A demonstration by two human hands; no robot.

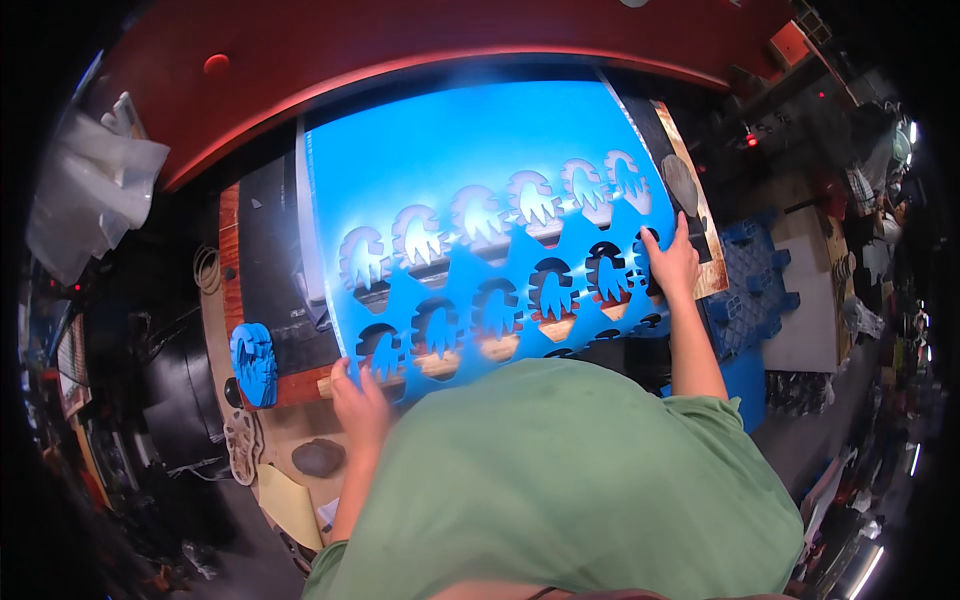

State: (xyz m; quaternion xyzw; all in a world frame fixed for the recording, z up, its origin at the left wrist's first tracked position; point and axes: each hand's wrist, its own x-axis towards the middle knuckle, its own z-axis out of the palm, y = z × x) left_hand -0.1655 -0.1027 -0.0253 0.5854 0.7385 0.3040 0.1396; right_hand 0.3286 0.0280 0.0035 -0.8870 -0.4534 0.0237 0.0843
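A wide blue sheet (450,130) with rows of toothed cut-out holes spreads across the bed of a red machine. Its near end comes toward my body and sags past the front edge of the bed. My left hand (362,402) closes on the sheet's near left edge, thumb and fingers at the border. Higher up on the other side, my right hand (676,265) grips the right edge, next to the end of the cut-out rows. A stack of blue cut pieces (254,365) stands at the bed's left corner.
The machine's red beam (450,40) spans the far side. Blue plastic pallets (745,285) lie at right. To the left hangs a pale plastic sheet (95,190). A sole-shaped piece (242,447), a dark rounded object (318,457) and yellowish paper (290,503) lie at lower left.
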